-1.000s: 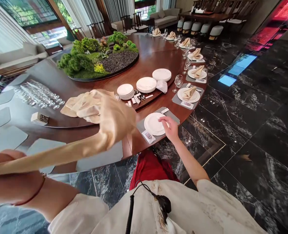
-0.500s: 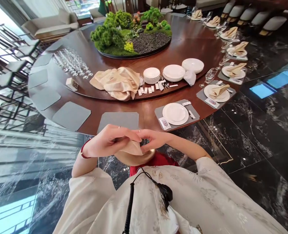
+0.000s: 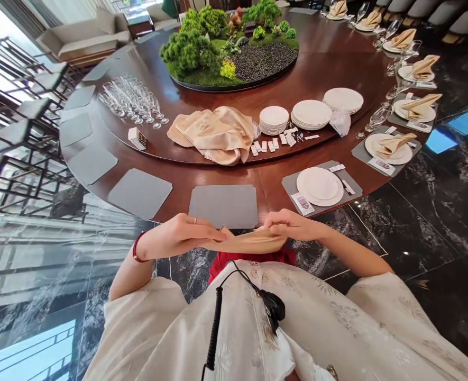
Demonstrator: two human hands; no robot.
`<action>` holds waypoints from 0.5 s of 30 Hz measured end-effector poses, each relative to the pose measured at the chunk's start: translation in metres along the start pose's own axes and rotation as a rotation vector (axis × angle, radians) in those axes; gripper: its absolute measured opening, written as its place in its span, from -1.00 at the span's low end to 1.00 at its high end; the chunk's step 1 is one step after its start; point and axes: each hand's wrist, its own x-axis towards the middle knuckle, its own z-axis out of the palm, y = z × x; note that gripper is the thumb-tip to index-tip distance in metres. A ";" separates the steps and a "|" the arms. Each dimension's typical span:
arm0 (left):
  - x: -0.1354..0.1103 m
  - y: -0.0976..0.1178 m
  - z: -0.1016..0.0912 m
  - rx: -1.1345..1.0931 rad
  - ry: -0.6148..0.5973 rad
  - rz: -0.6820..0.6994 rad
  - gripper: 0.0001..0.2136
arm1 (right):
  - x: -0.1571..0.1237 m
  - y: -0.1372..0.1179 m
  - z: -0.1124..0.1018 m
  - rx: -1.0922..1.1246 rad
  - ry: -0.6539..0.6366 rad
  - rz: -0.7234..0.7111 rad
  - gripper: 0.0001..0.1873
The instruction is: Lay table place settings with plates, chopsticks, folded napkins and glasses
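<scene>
Between my two hands a tan cloth napkin is stretched sideways in folds, just off the table edge in front of my body. My left hand pinches its left end, fingers closed. My right hand grips the right end, thumb and fingers pressed together. Beyond the napkin lies a bare grey placemat. On the placemat to its right stand stacked white plates with a small printed packet. A heap of tan napkins rests farther in on the table.
The round wooden table carries a miniature garden, upside-down-looking clustered glasses, plate stacks, small white pieces and a small box. Set places with folded napkins line the right side. Dark chairs stand left.
My hands have moved apart, the right one going rightward, and the napkin between them is now drawn out wide. The view has shifted, so the table appears farther right.
</scene>
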 end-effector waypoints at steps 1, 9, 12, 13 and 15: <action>-0.010 -0.010 -0.008 -0.045 -0.032 -0.016 -0.64 | 0.002 -0.003 0.002 -0.022 -0.010 0.032 -0.48; -0.068 -0.086 -0.041 -0.161 -0.093 -0.304 -0.60 | 0.015 0.007 0.031 -0.126 -0.115 0.531 -0.55; -0.097 -0.092 -0.059 -0.105 -0.020 -0.342 -0.73 | 0.009 0.010 0.023 -0.386 -0.074 0.703 -0.65; -0.108 -0.091 -0.066 -0.077 0.059 -0.334 -0.76 | 0.006 0.009 0.017 -0.486 -0.048 0.709 -0.68; -0.123 -0.088 -0.074 -0.044 0.286 -0.278 -0.81 | 0.001 0.003 0.000 -0.660 0.014 0.656 -0.69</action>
